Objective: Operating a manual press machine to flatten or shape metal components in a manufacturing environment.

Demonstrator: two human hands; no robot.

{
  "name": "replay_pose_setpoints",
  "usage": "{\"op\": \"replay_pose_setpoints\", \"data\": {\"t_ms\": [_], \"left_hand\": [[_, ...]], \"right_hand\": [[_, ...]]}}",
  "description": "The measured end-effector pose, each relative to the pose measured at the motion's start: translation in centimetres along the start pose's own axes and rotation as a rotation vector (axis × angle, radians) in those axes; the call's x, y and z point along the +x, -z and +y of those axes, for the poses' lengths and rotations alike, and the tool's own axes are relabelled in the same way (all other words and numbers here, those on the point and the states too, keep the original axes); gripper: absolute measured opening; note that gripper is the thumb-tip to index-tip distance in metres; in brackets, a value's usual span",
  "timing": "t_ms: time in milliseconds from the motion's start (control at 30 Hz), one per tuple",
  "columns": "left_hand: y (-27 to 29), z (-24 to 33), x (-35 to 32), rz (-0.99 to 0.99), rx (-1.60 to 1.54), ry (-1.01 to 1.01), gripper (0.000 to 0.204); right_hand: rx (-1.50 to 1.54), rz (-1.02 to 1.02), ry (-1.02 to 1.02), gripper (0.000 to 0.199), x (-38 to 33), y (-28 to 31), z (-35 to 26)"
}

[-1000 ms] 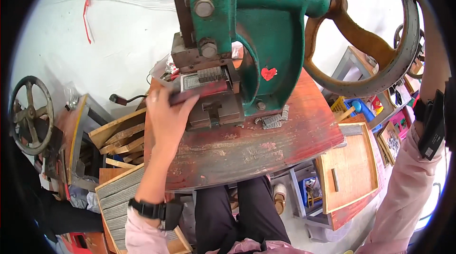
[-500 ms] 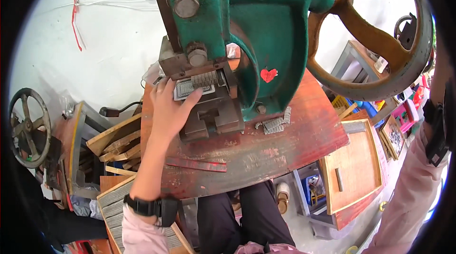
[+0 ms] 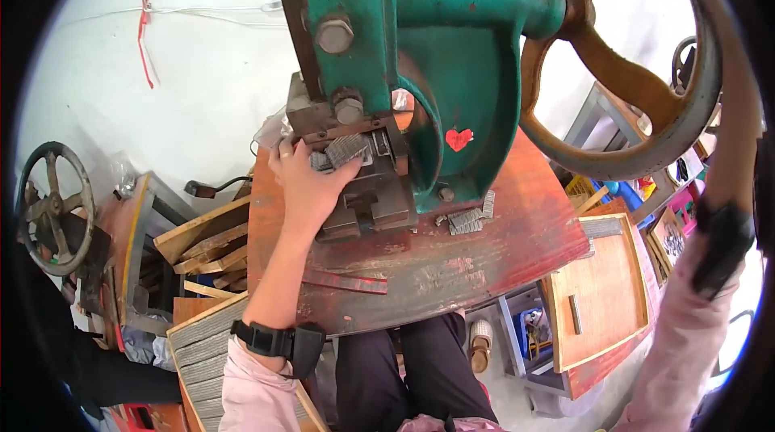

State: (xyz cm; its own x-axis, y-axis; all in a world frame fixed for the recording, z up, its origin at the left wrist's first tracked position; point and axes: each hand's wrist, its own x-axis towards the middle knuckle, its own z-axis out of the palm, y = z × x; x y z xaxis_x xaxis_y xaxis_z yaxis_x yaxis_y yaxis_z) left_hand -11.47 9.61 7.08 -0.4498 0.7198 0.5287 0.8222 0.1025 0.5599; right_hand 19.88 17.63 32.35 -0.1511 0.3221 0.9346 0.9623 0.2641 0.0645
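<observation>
My left hand point(image 3: 312, 190) is at the grey ribbed block point(image 3: 347, 148) on the bed of the green press point(image 3: 464, 81); the block lies just beyond the thumb, toward the press, long axis slanting away to the right. Thumb and fingers are part-closed around its near left end, but I can't tell if they grip it; the left is clearly nearer. Right arm point(image 3: 686, 335) goes up past the handwheel point(image 3: 626, 69), hand cut off, state unknown; block underside and fingertips hidden.
</observation>
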Motion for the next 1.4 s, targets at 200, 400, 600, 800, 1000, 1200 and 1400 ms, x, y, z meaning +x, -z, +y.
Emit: {"op": "replay_pose_setpoints", "data": {"t_ms": [200,400,600,800,1000,1200,1400], "left_hand": [[4.9,-1.1,-7.2,0.128,-0.311,0.197,0.050],[6.6,2.7,-15.1,0.164,-0.255,-0.290,0.046],[6.6,4.4,-17.5,0.056,-0.139,-0.421,0.049],[2.5,6.5,-18.9,-0.106,-0.323,-0.485,0.045],[-2.1,7.4,-18.4,-0.239,-0.362,-0.208,0.042],[-3.5,6.1,-16.7,-0.314,-0.268,-0.064,0.045],[-3.0,6.4,-16.6,-0.373,-0.212,-0.149,0.052]], "right_hand": [[0.985,-0.367,-0.045,0.038,-18.2,2.7,-8.3],[2.267,-1.014,-1.475,0.043,-30.3,5.3,-18.4],[2.305,-0.861,-1.780,0.046,-31.4,5.7,-17.3],[2.080,-0.716,-1.764,0.043,-35.8,3.7,-11.5],[1.255,-0.267,-1.500,0.038,-40.4,4.4,0.0],[0.066,-0.652,-0.820,0.032,-55.0,2.7,15.1],[-0.008,-0.873,-0.717,0.028,-59.1,2.9,17.6]]}}
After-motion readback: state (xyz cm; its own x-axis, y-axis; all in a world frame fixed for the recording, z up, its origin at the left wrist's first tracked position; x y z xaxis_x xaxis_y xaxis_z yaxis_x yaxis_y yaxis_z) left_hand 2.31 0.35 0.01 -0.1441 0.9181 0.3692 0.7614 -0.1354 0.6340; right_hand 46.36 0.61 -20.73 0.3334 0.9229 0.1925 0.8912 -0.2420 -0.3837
